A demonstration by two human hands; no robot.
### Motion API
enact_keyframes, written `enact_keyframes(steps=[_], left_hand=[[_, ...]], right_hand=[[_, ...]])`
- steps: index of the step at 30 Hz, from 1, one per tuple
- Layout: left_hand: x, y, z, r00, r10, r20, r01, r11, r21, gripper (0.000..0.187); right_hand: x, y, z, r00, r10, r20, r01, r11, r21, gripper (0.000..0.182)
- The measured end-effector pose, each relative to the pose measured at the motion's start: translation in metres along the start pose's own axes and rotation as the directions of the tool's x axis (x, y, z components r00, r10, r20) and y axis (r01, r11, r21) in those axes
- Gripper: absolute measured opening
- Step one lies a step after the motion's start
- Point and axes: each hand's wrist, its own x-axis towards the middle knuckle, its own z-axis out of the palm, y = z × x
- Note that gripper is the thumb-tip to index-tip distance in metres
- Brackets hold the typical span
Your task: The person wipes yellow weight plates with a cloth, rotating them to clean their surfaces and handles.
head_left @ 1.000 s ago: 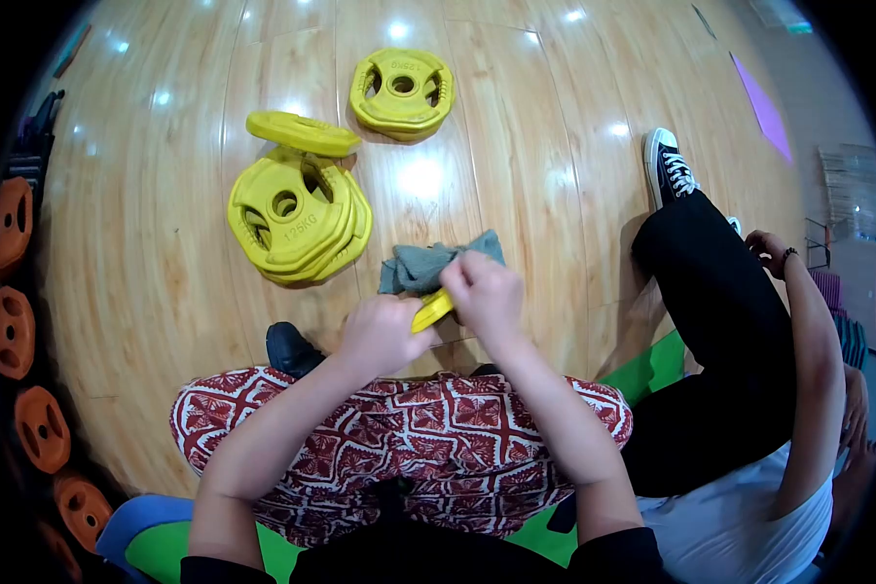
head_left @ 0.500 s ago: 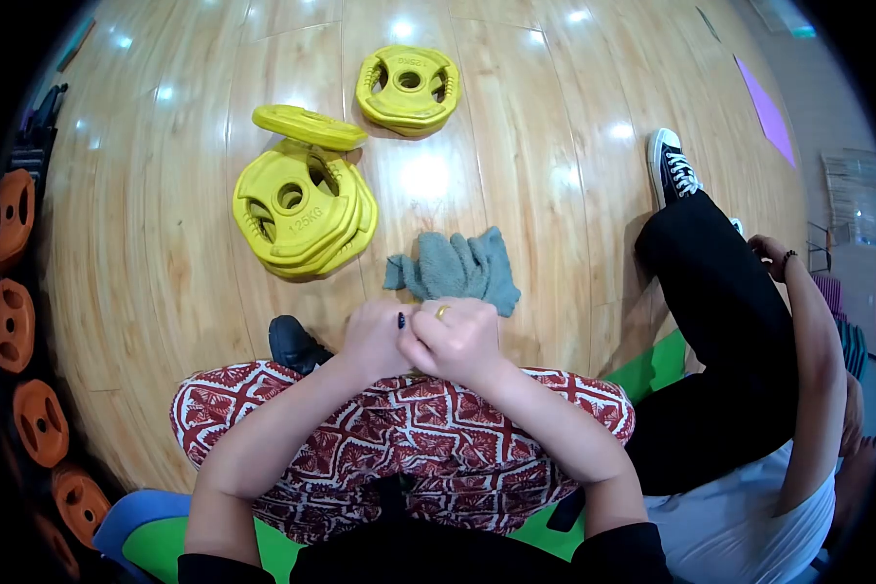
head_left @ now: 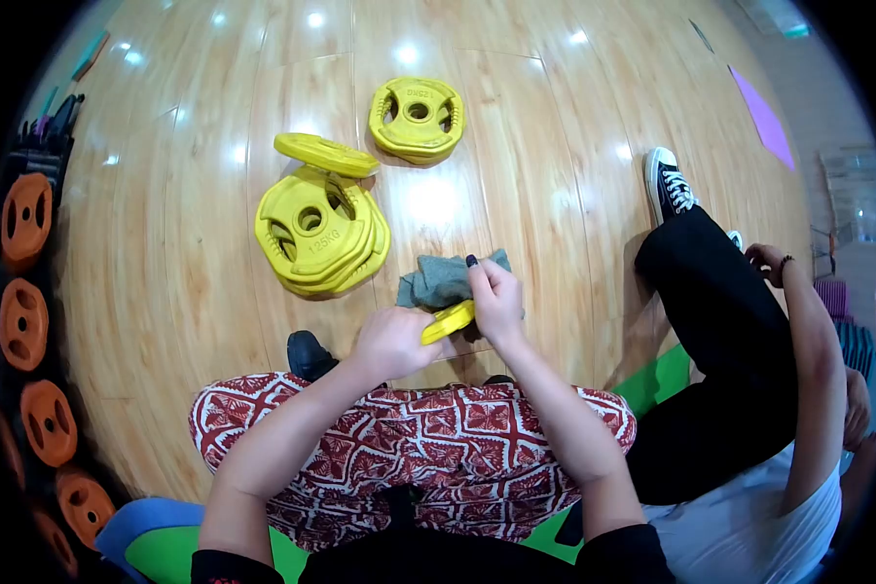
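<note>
My left hand (head_left: 396,343) is closed around a small yellow weight plate (head_left: 448,323), seen edge-on above my lap; the fingers cover part of it. My right hand (head_left: 497,302) is just right of the plate, thumb raised against a crumpled grey-green cloth (head_left: 440,280). Its fingers are curled and mostly hidden, and they seem to grip the cloth. Ahead to the left, a stack of yellow weight plates (head_left: 307,234) marked 1.25KG lies on the floor. One yellow plate (head_left: 326,154) leans tilted on its far edge.
Another short stack of yellow plates (head_left: 418,119) stands farther off on the wooden floor. Orange plates (head_left: 23,325) line a rack at left. To my right sits a person in black trousers (head_left: 725,302); a purple mat (head_left: 761,117) lies beyond.
My hands, together before, have moved apart. The right hand has risen to the cloth, thumb up, and the yellow plate in my left hand now shows. The view has shifted slightly.
</note>
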Motion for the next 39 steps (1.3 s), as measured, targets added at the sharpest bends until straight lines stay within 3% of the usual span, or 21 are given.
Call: enact_keyframes(steps=[2,3,5,7,8,12,14,15,18,19,21,23,25,26,27,29,31,33,39], left_hand=[[0.002,0.0,0.0,0.997,-0.077,0.013,0.078,0.994,-0.073,0.027],[0.002,0.0,-0.002,0.99,-0.136,0.039,0.14,0.982,-0.125,0.024],[0.0,0.002,-0.006,0.974,-0.226,0.026,0.227,0.973,-0.044,0.027],[-0.002,-0.01,-0.001,0.995,0.08,-0.064,-0.092,0.972,-0.216,0.025],[-0.002,-0.013,0.006,0.992,0.077,-0.1,-0.095,0.976,-0.195,0.021],[0.003,-0.012,0.016,0.978,0.101,-0.181,-0.143,0.962,-0.235,0.022],[0.006,0.004,0.005,0.996,-0.078,0.044,0.073,0.992,0.102,0.026],[0.006,0.006,0.006,0.996,-0.08,0.041,0.075,0.992,0.1,0.026],[0.003,0.014,0.001,0.997,-0.05,0.059,0.049,0.999,0.011,0.028],[0.004,0.014,0.001,0.997,-0.052,0.057,0.052,0.999,0.009,0.028],[0.005,0.014,0.001,0.992,-0.095,0.087,0.096,0.995,-0.001,0.027],[0.006,0.007,0.003,0.987,-0.125,0.098,0.127,0.992,-0.009,0.025],[0.01,-0.016,0.022,0.998,0.054,0.015,-0.053,0.998,-0.013,0.022],[0.01,-0.018,0.026,0.992,0.101,-0.081,-0.112,0.984,-0.138,0.019],[0.009,-0.015,0.024,0.991,0.101,-0.082,-0.112,0.984,-0.137,0.019],[0.008,-0.007,0.02,0.996,0.043,-0.082,-0.046,0.998,-0.032,0.019],[0.009,0.001,0.016,0.992,0.032,-0.124,-0.034,0.999,-0.018,0.019],[0.012,0.002,0.015,0.995,0.026,-0.101,-0.024,1.0,0.019,0.021],[0.015,0.005,0.015,0.996,-0.033,-0.078,0.026,0.996,-0.083,0.027]], right_hand=[[-0.009,-0.025,0.002,0.995,-0.092,0.026,0.089,0.99,0.112,0.024],[-0.016,-0.038,0.003,0.975,-0.218,0.049,0.217,0.976,0.021,0.02],[-0.029,-0.055,0.006,0.823,-0.551,0.139,0.566,0.817,-0.108,0.019],[-0.035,-0.064,0.01,0.787,-0.591,0.175,0.614,0.776,-0.144,0.019],[-0.037,-0.065,0.011,0.75,-0.627,0.211,0.66,0.729,-0.179,0.02],[-0.033,-0.06,0.015,0.721,-0.673,0.165,0.693,0.709,-0.133,0.023],[-0.033,-0.057,0.014,0.874,-0.48,0.078,0.479,0.877,0.038,0.028],[-0.031,-0.057,0.014,0.873,-0.482,0.081,0.48,0.876,0.039,0.028],[-0.023,-0.06,0.012,0.934,-0.352,-0.062,0.355,0.891,0.282,0.033],[-0.023,-0.062,0.01,0.934,-0.353,-0.058,0.355,0.891,0.283,0.033],[-0.023,-0.069,0.006,0.992,-0.121,0.02,0.09,0.831,0.549,0.034],[-0.038,-0.076,0.006,0.965,-0.222,0.141,0.098,0.802,0.589,0.038],[-0.042,-0.075,0.01,0.9,-0.322,0.294,0.156,0.867,0.473,0.038],[-0.038,-0.07,0.014,0.894,-0.342,0.289,0.231,0.906,0.355,0.039],[-0.035,-0.067,0.015,0.894,-0.343,0.289,0.232,0.905,0.356,0.039],[-0.031,-0.063,0.015,0.881,-0.431,0.196,0.408,0.901,0.147,0.034],[-0.028,-0.059,0.015,0.887,-0.425,0.181,0.404,0.903,0.142,0.032],[-0.024,-0.056,0.015,0.847,-0.516,0.129,0.499,0.855,0.141,0.035],[-0.017,-0.047,0.014,0.875,-0.479,0.064,0.467,0.872,0.143,0.034]])
